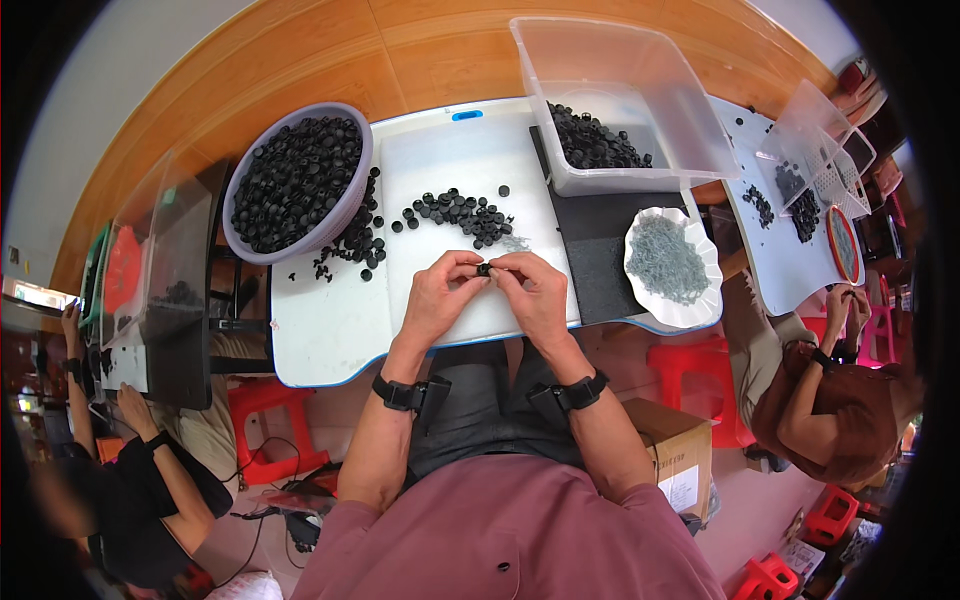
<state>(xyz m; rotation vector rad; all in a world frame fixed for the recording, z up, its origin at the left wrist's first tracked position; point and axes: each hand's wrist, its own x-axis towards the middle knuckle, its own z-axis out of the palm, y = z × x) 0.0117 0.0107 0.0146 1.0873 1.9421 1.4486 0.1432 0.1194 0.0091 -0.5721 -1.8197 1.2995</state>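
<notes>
Over the worktop (330,330), I have the left hand (437,298) and right hand (535,298) in a pinching grip on one small black piece (483,269), its progress too tiny to judge, a loose pile (466,212) left, I reckon, and the clear bin (650,65) part-filled.

Small round plastic parts (482,224): solid black. Round plastic basin (346,214): pale lavender. Scalloped dish (707,242): white. Thin loose pieces (668,262) inside: grey-green. Flat worktop (330,335): white, blue-edged. Flat mat (598,245): black.

Wht table (325,340) (blue-edged): wht board (450,160), blk mat (598,255), loose blk pcs (360,240).
</notes>
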